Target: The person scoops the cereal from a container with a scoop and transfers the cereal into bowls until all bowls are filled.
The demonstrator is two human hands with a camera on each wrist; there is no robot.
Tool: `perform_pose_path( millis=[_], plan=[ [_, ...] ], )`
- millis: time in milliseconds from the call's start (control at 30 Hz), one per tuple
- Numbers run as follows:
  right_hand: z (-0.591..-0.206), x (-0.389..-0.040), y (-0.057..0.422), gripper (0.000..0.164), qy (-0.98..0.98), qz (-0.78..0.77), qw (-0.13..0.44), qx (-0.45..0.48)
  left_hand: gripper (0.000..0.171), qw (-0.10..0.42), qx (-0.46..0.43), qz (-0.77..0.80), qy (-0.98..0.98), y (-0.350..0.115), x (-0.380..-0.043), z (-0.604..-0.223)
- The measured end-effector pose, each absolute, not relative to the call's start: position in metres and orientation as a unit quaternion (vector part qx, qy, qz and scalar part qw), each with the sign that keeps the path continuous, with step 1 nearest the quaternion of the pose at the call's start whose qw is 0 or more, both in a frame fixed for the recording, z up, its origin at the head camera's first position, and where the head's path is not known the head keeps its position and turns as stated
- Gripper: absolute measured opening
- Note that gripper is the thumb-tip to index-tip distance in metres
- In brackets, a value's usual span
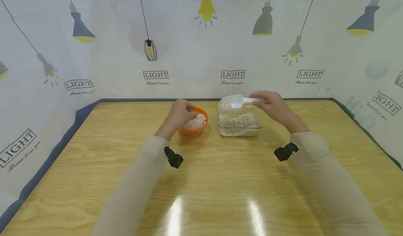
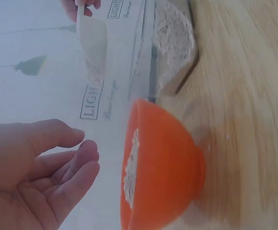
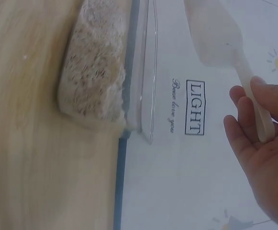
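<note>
My right hand (image 1: 273,106) grips the handle of a white scoop (image 1: 237,102) that carries some oat flakes (image 1: 224,104). The scoop is held over a clear rectangular container (image 1: 240,127), partly filled with more flakes. To the left stands an orange bowl (image 2: 165,167) with oat flakes (image 1: 198,122) in it. My left hand (image 1: 181,115) hovers over the bowl's left side, hiding part of its rim. In the left wrist view its fingers are loosely bent, thumb near the fingertips, with nothing visible between them.
Bowl and container stand side by side near the back edge of a wooden table (image 1: 207,180). Behind it hangs a pale backdrop (image 1: 189,47) printed with lamps and lettering, which also runs along both sides. A black wrist camera (image 1: 285,152) sits on each sleeve.
</note>
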State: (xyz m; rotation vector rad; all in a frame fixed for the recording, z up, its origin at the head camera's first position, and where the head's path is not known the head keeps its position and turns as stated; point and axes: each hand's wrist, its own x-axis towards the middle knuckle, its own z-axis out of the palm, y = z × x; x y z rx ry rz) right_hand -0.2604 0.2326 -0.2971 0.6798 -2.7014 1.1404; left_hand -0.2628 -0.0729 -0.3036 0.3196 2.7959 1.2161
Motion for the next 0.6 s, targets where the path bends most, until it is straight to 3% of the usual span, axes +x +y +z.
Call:
perform_pose_path(
  millis=[600],
  plan=[
    [-0.299, -0.278, 0.175, 0.027, -0.876, 0.395, 0.039, 0.274, 0.035, 0.026, 0.066, 0.352, 0.933, -0.124, -0.27, -0.3]
  ],
)
